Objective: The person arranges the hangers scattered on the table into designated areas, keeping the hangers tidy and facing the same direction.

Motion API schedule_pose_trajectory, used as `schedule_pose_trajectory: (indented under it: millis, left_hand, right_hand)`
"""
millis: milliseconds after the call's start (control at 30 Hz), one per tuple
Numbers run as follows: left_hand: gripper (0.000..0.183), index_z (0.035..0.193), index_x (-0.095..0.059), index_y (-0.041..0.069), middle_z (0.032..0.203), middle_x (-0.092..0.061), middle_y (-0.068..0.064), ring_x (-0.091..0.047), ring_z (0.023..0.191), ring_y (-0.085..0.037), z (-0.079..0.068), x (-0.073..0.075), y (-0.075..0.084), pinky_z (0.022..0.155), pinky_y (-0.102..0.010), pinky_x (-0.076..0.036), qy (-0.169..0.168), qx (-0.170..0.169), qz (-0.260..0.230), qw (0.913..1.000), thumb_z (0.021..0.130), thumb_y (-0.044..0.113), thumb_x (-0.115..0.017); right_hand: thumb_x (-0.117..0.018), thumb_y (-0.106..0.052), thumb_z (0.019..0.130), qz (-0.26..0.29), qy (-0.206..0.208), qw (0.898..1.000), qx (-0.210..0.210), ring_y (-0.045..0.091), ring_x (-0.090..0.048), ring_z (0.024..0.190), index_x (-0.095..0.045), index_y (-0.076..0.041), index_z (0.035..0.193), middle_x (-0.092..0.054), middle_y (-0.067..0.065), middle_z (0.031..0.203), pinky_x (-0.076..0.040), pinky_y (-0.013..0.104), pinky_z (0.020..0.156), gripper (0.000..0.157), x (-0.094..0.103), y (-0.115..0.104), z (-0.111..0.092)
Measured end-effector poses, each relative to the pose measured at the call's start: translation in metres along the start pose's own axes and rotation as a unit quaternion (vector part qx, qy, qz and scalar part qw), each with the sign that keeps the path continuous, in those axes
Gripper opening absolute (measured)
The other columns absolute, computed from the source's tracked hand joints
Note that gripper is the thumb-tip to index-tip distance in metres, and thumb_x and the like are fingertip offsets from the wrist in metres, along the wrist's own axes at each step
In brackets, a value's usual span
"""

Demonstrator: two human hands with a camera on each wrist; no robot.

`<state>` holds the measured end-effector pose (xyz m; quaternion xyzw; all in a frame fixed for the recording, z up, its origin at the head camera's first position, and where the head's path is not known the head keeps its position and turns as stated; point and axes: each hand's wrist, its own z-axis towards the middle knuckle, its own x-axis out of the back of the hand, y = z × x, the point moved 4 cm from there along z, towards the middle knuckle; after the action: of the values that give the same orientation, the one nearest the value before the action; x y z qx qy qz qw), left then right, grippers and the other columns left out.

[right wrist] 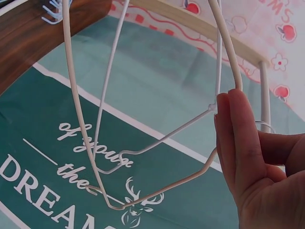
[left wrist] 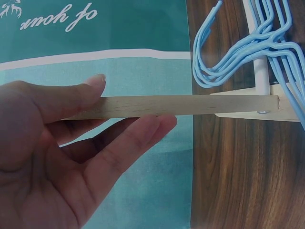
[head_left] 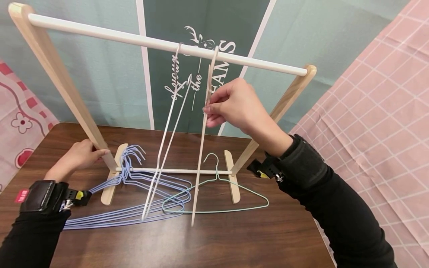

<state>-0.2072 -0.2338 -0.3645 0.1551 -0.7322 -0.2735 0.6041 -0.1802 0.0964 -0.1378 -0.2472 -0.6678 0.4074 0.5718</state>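
Lettering (right wrist: 44,198) on green cloth (head_left: 167,22): "of your", "the", "DREAM". Red tag (head_left: 21,196) by the left wrist, too small to read. Pinching a beige hanger (head_left: 198,163), hooked over the white rail (head_left: 107,33) beside a white hanger (head_left: 163,137), with right fingers (right wrist: 248,138). Gripping the wooden upright (head_left: 67,78) in left hand (head_left: 77,154), near blue hangers (head_left: 125,171).

On my head view, the right hand (head_left: 236,102) pinches a cream hanger (head_left: 200,149) hooked over the garment rack (head_left: 278,67), just right of a suspended white hanger (head_left: 165,130). I see the left hand (head_left: 78,154) holding the wooden left post (head_left: 67,78), near bunched blue hangers (head_left: 125,169); a green hanger (head_left: 228,211) crosses the lower rail (head_left: 181,171).
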Motion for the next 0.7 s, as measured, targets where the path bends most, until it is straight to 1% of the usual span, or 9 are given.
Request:
schedule_pose_trajectory:
  millis: [167, 400, 533, 700]
  left_hand:
    - [0.041, 0.098, -0.052, -0.021, 0.067, -0.06, -0.009, -0.058, 0.06, -0.019, 0.0, 0.0, 0.001, 0.051, -0.031, -0.041, 0.001, 0.003, 0.0, 1.0, 0.094, 0.019, -0.052]
    - [0.042, 0.1, -0.051, -0.022, 0.07, -0.061, -0.014, -0.06, 0.063, -0.022, 0.0, -0.001, 0.001, 0.051, -0.031, -0.042, -0.007, 0.011, -0.006, 0.9999, 0.095, 0.02, -0.051]
    - [0.042, 0.1, -0.05, -0.022, 0.071, -0.061, -0.015, -0.06, 0.063, -0.022, 0.0, -0.001, 0.001, 0.051, -0.031, -0.043, -0.005, 0.012, -0.008, 0.9999, 0.094, 0.019, -0.051]
    - [0.042, 0.1, -0.051, -0.022, 0.071, -0.06, -0.015, -0.06, 0.065, -0.025, -0.001, -0.002, 0.002, 0.051, -0.031, -0.042, -0.001, 0.016, -0.009, 0.9998, 0.095, 0.02, -0.051]
  right_hand:
    - [-0.066, 0.003, 0.081, -0.007, -0.002, 1.0, 0.003, 0.021, -0.065, 0.055, -0.066, 0.008, 0.081, -0.066, 0.018, 0.074, -0.052, 0.03, 0.061, 0.005, -0.003, -0.008, 0.002]
    - [-0.065, 0.006, 0.08, -0.002, -0.005, 1.0, 0.011, 0.021, -0.064, 0.053, -0.065, 0.01, 0.079, -0.065, 0.019, 0.074, -0.053, 0.032, 0.059, 0.004, -0.008, -0.013, 0.015]
    - [-0.065, 0.004, 0.081, -0.024, -0.007, 1.0, 0.011, 0.02, -0.064, 0.054, -0.065, 0.009, 0.078, -0.066, 0.02, 0.076, -0.053, 0.03, 0.059, 0.006, -0.009, -0.013, 0.023]
    - [-0.065, 0.003, 0.081, -0.043, -0.011, 0.999, 0.002, 0.02, -0.065, 0.055, -0.065, 0.008, 0.079, -0.066, 0.018, 0.074, -0.052, 0.028, 0.059, 0.005, -0.01, -0.013, 0.031]
